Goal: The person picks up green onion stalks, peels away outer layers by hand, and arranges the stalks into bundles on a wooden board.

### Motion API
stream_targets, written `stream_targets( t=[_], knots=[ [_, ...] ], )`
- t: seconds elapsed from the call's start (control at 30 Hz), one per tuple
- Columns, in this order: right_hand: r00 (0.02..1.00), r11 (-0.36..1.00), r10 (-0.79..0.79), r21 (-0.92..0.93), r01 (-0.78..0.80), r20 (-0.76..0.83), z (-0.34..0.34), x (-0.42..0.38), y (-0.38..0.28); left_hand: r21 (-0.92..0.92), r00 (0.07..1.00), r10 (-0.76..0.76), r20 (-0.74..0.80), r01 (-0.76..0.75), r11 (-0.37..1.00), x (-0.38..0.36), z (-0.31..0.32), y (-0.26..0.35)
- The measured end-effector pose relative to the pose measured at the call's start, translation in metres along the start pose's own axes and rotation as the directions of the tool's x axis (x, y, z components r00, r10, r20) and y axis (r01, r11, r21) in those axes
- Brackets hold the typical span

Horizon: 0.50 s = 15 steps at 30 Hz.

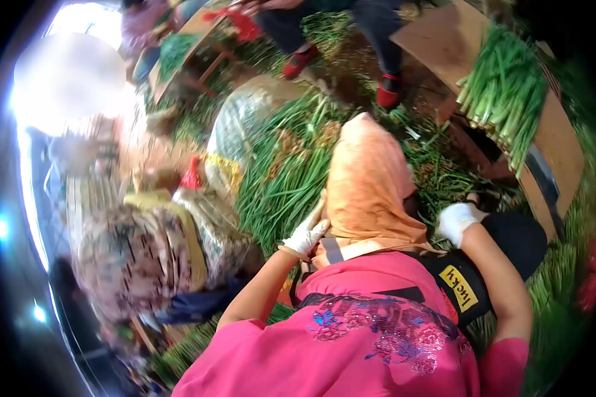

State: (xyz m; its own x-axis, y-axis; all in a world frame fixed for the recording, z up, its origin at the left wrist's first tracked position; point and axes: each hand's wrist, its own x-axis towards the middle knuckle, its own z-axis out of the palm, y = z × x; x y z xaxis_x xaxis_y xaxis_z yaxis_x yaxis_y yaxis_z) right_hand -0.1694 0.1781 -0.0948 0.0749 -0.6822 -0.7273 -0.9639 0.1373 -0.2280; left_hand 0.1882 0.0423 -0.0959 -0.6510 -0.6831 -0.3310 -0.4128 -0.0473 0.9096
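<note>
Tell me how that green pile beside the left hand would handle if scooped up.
The green stalks look long and thin, so they'd probably bend and droop. Lying loose and crossed, they may shed strays or drag neighbours along.

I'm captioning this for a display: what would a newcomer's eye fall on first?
Probably the pink shirt at the bottom, then the orange cloth between the white-gloved left hand and right hand. Next comes the bundle of green stalks on a board at upper right.
</note>
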Motion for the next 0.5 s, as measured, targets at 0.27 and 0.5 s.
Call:
stream_targets(
  t=[0.27, 0.5],
  knots=[
    [0.498, 0.795, 0.117, 0.381, 0.472, -0.859, -0.016, 0.032, -0.069, -0.271, 0.936, -0.308, -0.173, 0.255, 0.928, -0.071, -0.045, -0.11],
    [0.825, 0.625, 0.299, 0.752, 0.209, -0.479, 0.033, -0.004, -0.019, -0.123, 0.843, -0.182, -0.506, 0.139, 0.983, -0.01, -0.073, -0.124]
  ],
)
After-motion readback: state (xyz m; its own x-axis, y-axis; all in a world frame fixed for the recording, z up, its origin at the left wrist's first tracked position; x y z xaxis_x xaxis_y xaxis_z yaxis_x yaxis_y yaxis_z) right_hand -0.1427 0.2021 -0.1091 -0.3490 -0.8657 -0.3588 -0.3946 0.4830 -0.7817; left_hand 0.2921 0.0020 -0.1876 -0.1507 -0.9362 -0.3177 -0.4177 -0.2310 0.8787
